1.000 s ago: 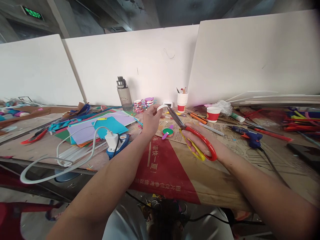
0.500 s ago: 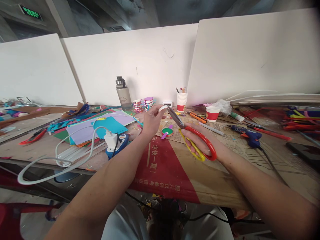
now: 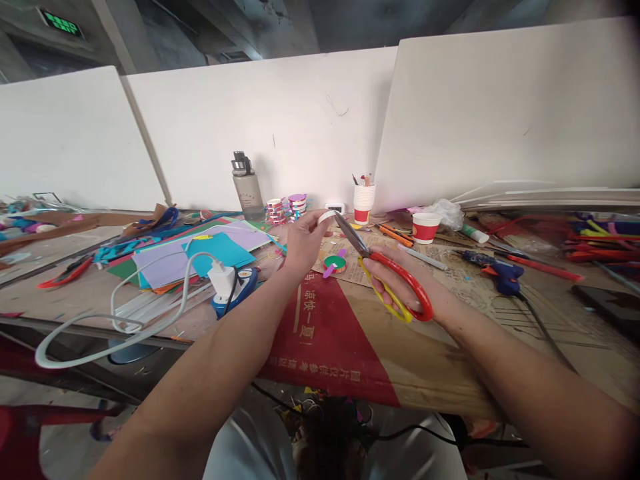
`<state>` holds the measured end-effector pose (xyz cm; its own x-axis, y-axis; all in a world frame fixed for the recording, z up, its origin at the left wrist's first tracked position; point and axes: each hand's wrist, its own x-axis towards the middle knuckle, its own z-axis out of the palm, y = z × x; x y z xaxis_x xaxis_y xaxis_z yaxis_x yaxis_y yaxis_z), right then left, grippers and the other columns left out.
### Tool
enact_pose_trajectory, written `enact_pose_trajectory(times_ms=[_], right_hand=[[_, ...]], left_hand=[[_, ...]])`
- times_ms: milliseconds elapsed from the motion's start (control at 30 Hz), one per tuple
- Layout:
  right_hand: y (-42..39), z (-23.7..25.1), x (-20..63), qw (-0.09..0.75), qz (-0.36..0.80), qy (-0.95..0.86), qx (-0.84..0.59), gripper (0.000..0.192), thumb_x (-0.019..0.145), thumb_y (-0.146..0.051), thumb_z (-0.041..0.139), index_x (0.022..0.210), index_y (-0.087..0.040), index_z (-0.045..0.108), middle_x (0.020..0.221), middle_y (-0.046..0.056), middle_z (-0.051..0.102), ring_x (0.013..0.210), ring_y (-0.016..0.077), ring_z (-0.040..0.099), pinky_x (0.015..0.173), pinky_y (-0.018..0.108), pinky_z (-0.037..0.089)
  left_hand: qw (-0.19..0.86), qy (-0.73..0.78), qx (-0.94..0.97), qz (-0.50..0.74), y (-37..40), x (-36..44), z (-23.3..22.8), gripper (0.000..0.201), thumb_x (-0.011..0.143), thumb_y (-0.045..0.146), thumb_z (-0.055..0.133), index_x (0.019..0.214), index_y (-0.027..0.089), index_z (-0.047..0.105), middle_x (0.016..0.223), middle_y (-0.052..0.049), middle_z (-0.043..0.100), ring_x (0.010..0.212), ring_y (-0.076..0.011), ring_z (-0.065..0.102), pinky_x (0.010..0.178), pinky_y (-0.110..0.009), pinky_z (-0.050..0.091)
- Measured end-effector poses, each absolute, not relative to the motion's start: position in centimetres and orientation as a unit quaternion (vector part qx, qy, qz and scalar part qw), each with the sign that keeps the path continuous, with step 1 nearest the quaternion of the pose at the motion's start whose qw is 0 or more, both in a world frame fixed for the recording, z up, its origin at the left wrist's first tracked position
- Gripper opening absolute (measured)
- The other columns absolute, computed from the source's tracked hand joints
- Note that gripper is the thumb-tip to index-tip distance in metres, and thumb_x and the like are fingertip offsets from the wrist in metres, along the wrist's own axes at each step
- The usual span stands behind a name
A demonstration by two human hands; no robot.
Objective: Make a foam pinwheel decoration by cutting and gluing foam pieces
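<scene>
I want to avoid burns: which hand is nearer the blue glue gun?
Right. The right hand, gripping scissors, is left of the glue gun; the left hand, holding a white strip, is farther left.

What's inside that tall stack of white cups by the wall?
Thin sticks, maybe pens, poke out the top of the cups. The cups' sides hide their lower parts and anything deeper.

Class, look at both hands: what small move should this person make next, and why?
Probably squeeze the scissors gently, while the left hand steadies the white strip. The left hand pinches the strip, the right hand grips the red and yellow handles, and the scissors' tips are right by the strip. Whether they touch it is too small to tell.
</scene>
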<state>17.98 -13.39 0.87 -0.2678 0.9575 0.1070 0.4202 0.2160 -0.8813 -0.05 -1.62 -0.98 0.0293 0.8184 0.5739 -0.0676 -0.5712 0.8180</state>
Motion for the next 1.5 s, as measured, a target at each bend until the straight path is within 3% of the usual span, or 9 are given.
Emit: enact_pose_trajectory(times_ms=[500,1000,1500], right_hand=[[-13.27,0.51,18.05,0.359,0.388,-0.7,-0.48,0.03,0.093,-0.05,0.047,0.081,-0.023,0.046,0.055,-0.006,0.048,0.038,0.0104,0.048,0.035,0.022,0.039],[-13.15,0.23,17.85,0.368,0.41,-0.688,-0.473,0.03,0.089,-0.05,0.053,0.08,-0.024,0.043,0.054,-0.007,0.047,0.039,0.0106,0.047,0.036,0.022,0.039],[-13.52,1.18,17.08,0.393,0.428,-0.652,-0.486,0.022,0.088,-0.036,0.055,0.073,-0.024,0.043,0.054,-0.007,0.047,0.038,0.0087,0.044,0.037,0.021,0.037]], left_hand=[[0.352,0.307,0.623,0.628,-1.91,-0.07,-0.9,0.028,0.077,0.043,0.073,0.092,0.02,0.076,0.097,-0.004,0.076,0.085,-0.0174,0.069,0.072,-0.028,0.06],[0.33,0.309,0.63,0.631,-1.44,-0.17,-1.38,0.031,0.078,0.046,0.072,0.094,0.02,0.076,0.096,-0.004,0.075,0.077,-0.0145,0.067,0.074,-0.028,0.06],[0.325,0.335,0.633,0.618,-1.16,-0.48,-1.41,0.034,0.077,0.049,0.073,0.095,0.021,0.078,0.09,-0.002,0.075,0.073,-0.0129,0.066,0.072,-0.024,0.057]])
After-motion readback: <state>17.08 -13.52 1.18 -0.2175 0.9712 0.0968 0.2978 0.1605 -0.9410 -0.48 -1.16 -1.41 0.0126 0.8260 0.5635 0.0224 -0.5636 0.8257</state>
